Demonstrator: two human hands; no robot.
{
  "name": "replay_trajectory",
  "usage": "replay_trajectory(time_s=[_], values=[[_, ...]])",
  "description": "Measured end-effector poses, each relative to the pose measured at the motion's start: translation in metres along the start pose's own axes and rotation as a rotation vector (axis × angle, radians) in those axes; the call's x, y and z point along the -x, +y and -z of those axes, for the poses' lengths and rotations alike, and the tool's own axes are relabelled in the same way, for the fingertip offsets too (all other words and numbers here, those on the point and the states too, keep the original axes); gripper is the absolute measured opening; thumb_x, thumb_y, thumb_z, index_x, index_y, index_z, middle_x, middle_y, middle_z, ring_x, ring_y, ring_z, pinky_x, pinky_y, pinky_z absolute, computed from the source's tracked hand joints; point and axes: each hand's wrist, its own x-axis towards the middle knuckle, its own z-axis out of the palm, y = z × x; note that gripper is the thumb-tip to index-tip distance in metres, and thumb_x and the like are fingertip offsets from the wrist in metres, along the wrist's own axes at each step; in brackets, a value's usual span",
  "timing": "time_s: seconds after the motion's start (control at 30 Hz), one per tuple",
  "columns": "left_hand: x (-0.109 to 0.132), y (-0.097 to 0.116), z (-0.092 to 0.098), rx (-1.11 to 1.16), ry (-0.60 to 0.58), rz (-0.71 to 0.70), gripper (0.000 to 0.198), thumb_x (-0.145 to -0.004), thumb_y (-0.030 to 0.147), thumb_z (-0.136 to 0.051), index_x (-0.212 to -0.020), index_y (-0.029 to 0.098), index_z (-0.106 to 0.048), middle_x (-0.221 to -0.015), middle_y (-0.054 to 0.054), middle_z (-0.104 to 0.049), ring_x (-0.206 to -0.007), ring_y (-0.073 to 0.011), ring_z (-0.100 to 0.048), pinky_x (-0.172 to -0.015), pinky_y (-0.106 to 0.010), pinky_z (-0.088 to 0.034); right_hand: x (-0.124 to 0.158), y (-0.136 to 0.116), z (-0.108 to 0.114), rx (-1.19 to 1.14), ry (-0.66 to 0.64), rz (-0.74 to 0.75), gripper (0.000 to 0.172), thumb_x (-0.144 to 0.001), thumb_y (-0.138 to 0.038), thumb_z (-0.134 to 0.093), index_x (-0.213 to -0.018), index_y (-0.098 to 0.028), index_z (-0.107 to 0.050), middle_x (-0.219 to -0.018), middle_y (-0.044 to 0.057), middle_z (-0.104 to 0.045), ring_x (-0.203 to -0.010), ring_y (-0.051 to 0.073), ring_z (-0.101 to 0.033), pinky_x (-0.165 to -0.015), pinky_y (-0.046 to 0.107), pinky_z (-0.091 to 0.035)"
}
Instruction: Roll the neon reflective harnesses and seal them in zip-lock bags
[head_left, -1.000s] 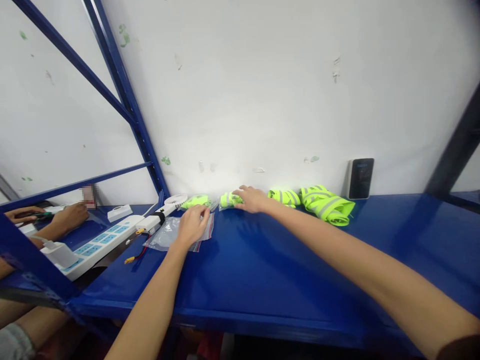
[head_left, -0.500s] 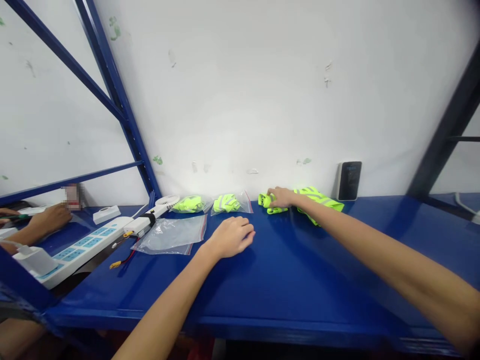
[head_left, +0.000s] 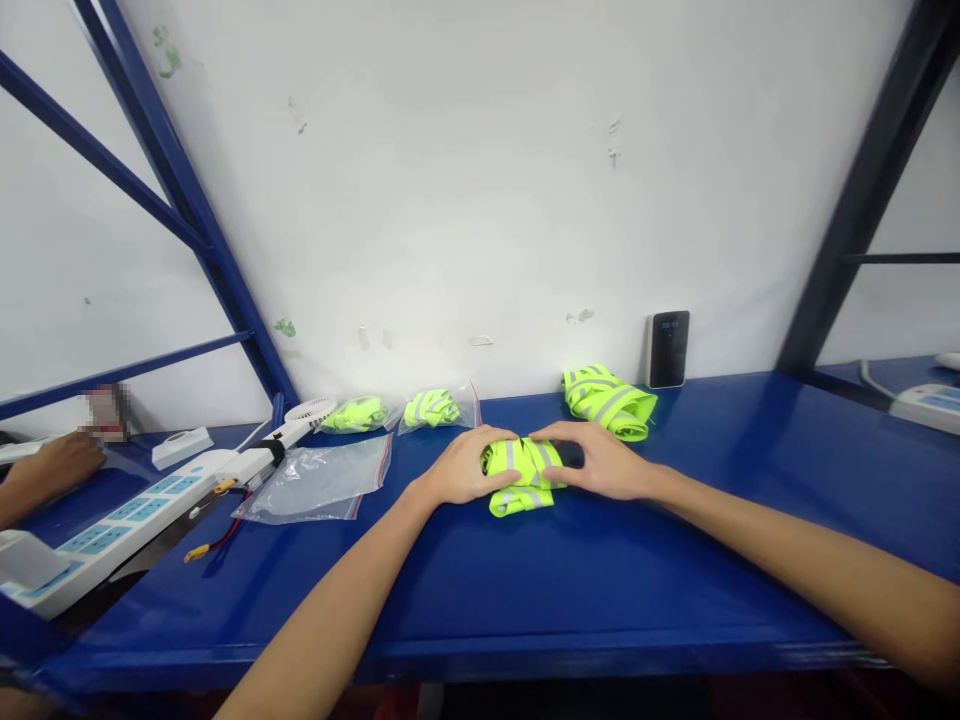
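A folded neon-yellow reflective vest (head_left: 523,476) lies on the blue shelf (head_left: 600,570) in front of me. My left hand (head_left: 463,470) grips its left side and my right hand (head_left: 600,462) grips its right side, fingers curled over the fabric. Behind them, near the wall, lies another folded vest (head_left: 609,400). Two bagged vests (head_left: 431,408) (head_left: 358,413) sit at the back left. An empty clear zip bag (head_left: 319,480) lies left of my left hand.
A small dark device (head_left: 667,348) leans on the wall. A white power strip (head_left: 120,520) and small white fan (head_left: 307,412) lie at the left, beside another person's hand (head_left: 52,465). Blue rack posts rise on both sides.
My right hand pulled a folded vest from the back of the shelf toward me. My left hand moved right from the zip bag and took hold of the vest's other side.
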Motion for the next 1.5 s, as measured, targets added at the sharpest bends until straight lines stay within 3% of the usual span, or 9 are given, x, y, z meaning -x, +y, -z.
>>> replay_trajectory(time_s=[0.13, 0.27, 0.57, 0.77, 0.93, 1.03, 1.23, 1.37, 1.5], values=[[0.0, 0.001, -0.002, 0.008, 0.048, 0.078, 0.055, -0.076, 0.054, -0.066, -0.12, 0.021, -0.061, -0.117, -0.009, -0.066, -0.104, -0.0261, -0.061, -0.094, -0.038, -0.045, 0.007, 0.014, 0.004, -0.081, 0.06, 0.06, 0.044, -0.09, -0.039, -0.055, -0.132, -0.026, -0.056, -0.137, 0.009, -0.056, -0.124, 0.03, -0.052, -0.103, 0.047, -0.04], [0.0, 0.002, -0.002, 0.068, 0.056, 0.097, 0.058, -0.071, 0.054, -0.072, -0.118, 0.021, -0.063, -0.115, -0.008, -0.066, -0.103, -0.0253, -0.062, -0.093, -0.037, -0.046, 0.009, 0.013, 0.002, 0.067, -0.13, 0.11, 0.067, -0.084, -0.034, -0.064, -0.146, -0.029, -0.04, -0.153, 0.009, -0.035, -0.137, 0.032, -0.036, -0.111, 0.052, -0.03], [0.003, -0.001, -0.003, 0.155, 0.059, 0.053, 0.069, -0.055, 0.054, -0.083, -0.112, 0.02, -0.066, -0.113, -0.008, -0.068, -0.101, -0.0256, -0.063, -0.091, -0.036, -0.046, 0.008, 0.004, -0.006, 0.15, -0.186, 0.174, 0.074, -0.076, -0.027, -0.067, -0.145, -0.023, -0.04, -0.14, 0.014, -0.045, -0.125, 0.03, -0.046, -0.105, 0.046, -0.038], [0.007, 0.002, -0.001, 0.094, 0.02, 0.051, 0.069, -0.058, 0.053, -0.081, -0.115, 0.019, -0.063, -0.112, -0.008, -0.068, -0.102, -0.0267, -0.064, -0.092, -0.038, -0.047, 0.007, 0.002, -0.01, 0.176, -0.118, 0.22, 0.068, -0.073, -0.029, -0.068, -0.138, -0.02, -0.051, -0.129, 0.015, -0.055, -0.115, 0.032, -0.054, -0.098, 0.047, -0.042], [0.006, 0.009, -0.003, 0.028, 0.032, -0.041, 0.088, -0.065, 0.036, -0.077, -0.143, 0.022, -0.038, -0.148, -0.015, -0.036, -0.131, -0.032, -0.043, -0.104, -0.043, -0.04, 0.002, 0.01, -0.007, -0.081, -0.04, 0.12, 0.047, -0.083, -0.031, -0.058, -0.128, -0.017, -0.058, -0.117, 0.011, -0.064, -0.102, 0.027, -0.06, -0.093, 0.042, -0.044], [0.005, 0.017, -0.008, 0.046, 0.116, -0.018, 0.084, -0.068, 0.022, -0.07, -0.143, 0.023, -0.034, -0.135, -0.013, -0.045, -0.122, -0.0282, -0.049, -0.101, -0.041, -0.042, 0.003, 0.017, -0.004, -0.341, -0.072, 0.024, 0.039, -0.087, -0.033, -0.05, -0.12, -0.016, -0.063, -0.117, 0.008, -0.065, -0.105, 0.027, -0.059, -0.093, 0.041, -0.044], [0.006, 0.036, -0.017, 0.39, 0.115, 0.083, 0.056, -0.075, 0.025, -0.066, -0.126, 0.022, -0.043, -0.099, -0.003, -0.059, -0.084, -0.0175, -0.059, -0.077, -0.029, -0.048, 0.01, 0.015, -0.007, -0.589, -0.012, 0.126, 0.053, -0.088, -0.047, -0.046, -0.129, -0.015, -0.058, -0.13, 0.01, -0.059, -0.118, 0.032, -0.053, -0.103, 0.046, -0.036], [0.002, 0.032, -0.02, 0.787, 0.158, 0.186, 0.05, -0.073, 0.03, -0.071, -0.115, 0.021, -0.046, -0.093, -0.002, -0.061, -0.08, -0.0162, -0.061, -0.069, -0.024, -0.047, 0.013, 0.013, 0.0, -0.465, 0.154, 0.13, 0.068, -0.088, -0.056, -0.043, -0.145, -0.02, -0.039, -0.131, 0.013, -0.057, -0.107, 0.031, -0.057, -0.096, 0.049, -0.042], [-0.002, 0.019, -0.019, 1.09, 0.295, 0.378, 0.042, -0.071, 0.032, -0.071, -0.107, 0.018, -0.053, -0.092, -0.003, -0.066, -0.076, -0.0175, -0.065, -0.068, -0.026, -0.05, 0.013, 0.008, 0.012, -0.201, 0.051, 0.171, 0.079, -0.089, -0.049, -0.049, -0.154, -0.027, -0.011, -0.152, 0.013, -0.032, -0.126, 0.032, -0.047, -0.101, 0.052, -0.039]])
